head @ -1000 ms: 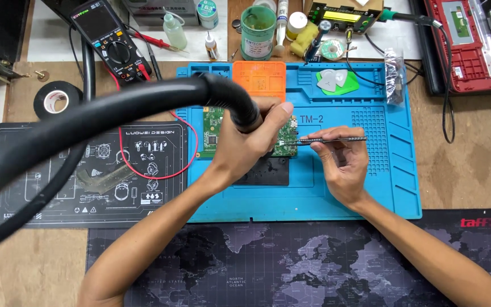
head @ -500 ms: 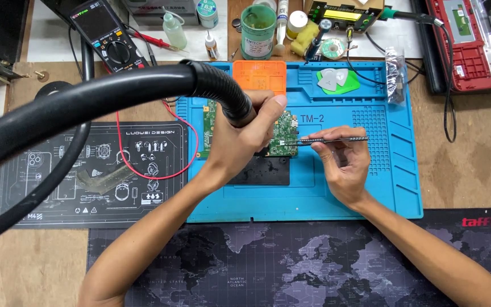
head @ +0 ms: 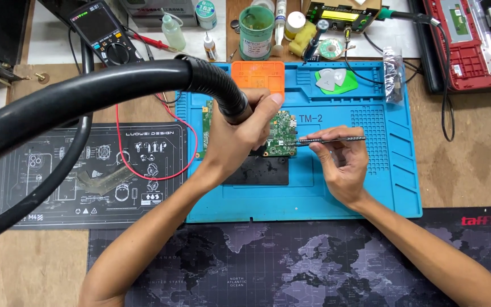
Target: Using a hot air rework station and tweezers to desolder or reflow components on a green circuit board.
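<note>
My left hand grips the end of a thick black ribbed hose and points its nozzle down at a green circuit board lying on the blue silicone work mat. My right hand pinches a pair of thin metal tweezers, tips touching the board's right edge. A black square pad lies under the board's lower part. The nozzle's tip is hidden behind my left fingers.
An orange tray, green and white picks, a green jar, small bottles, a multimeter with red leads and a soldering station line the back. A red laptop chassis sits right. A black printed mat lies left, a world-map desk mat in front.
The black hose has swung slightly higher and to the right across the view. Both hands stay at the circuit board in the same grips.
</note>
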